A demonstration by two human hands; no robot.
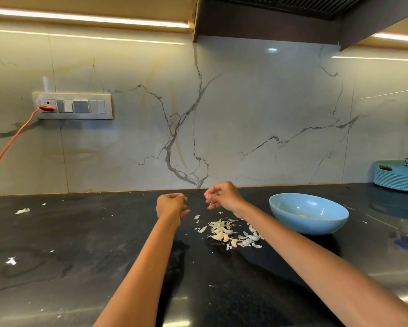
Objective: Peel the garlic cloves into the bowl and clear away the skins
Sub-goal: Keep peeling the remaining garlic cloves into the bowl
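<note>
A heap of garlic cloves and papery skins (230, 234) lies on the black counter (80, 244), just left of a light blue bowl (309, 212). Something yellowish shows at the bottom of the bowl. My left hand (171, 205) hovers above the counter behind the heap with its fingers curled; a small pale piece, seemingly a garlic clove, shows at its fingertips. My right hand (224, 195) is a short way to the right, fingertips pinched, with a thin shred of skin hanging below them. The hands are a little apart.
Stray skin flakes (22, 210) lie on the counter's left side, with another flake (11, 261) nearer me. A teal woven basket (397, 175) stands at the back right by the marble wall. A red cable (11, 140) runs from the wall socket.
</note>
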